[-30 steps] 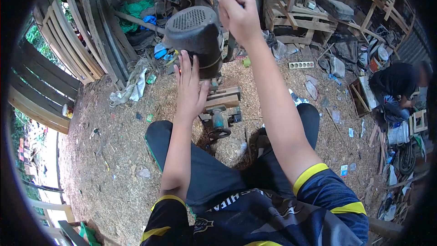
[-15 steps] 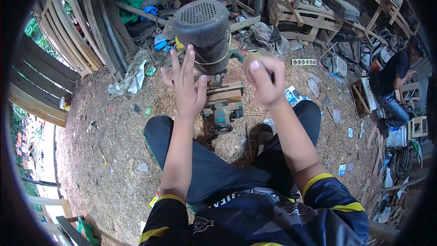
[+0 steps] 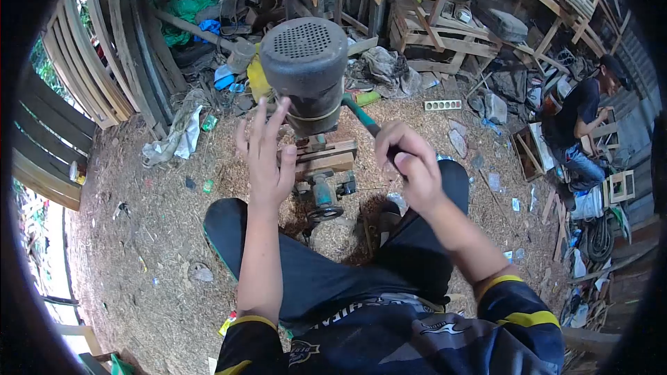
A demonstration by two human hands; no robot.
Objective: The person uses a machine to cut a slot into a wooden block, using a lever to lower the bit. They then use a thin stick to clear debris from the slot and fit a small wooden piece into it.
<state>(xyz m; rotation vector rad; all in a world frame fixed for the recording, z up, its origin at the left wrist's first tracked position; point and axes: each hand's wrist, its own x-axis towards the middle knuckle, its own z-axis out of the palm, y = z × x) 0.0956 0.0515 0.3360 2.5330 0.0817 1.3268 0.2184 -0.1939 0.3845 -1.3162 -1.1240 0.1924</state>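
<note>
In front of me stands a machine with a large dark motor housing [image 3: 304, 69], its round top pierced by vent holes. My left hand [image 3: 269, 163] is raised at the housing's lower left side, fingers spread, with nothing in it. My right hand [image 3: 411, 167] is wrapped around the dark grip of a green lever [image 3: 361, 115] that slants out from the machine's right side. Under the housing, pieces of wood [image 3: 328, 159] sit above a green vise [image 3: 322, 191]. A dark handwheel [image 3: 325, 214] faces me at the vise's front, between my knees.
Wood shavings cover the ground [image 3: 160, 236]. Timber boards [image 3: 97, 62] lean at the left. A person [image 3: 580, 121] works at the far right beside small wooden frames [image 3: 618, 189]. Behind the machine lie a yellow item [image 3: 257, 80], rags and scrap wood.
My right hand has come down slightly and turned on the lever, whose green arm now shows more. My left hand has shifted a little lower and left. The view has swung to the right.
</note>
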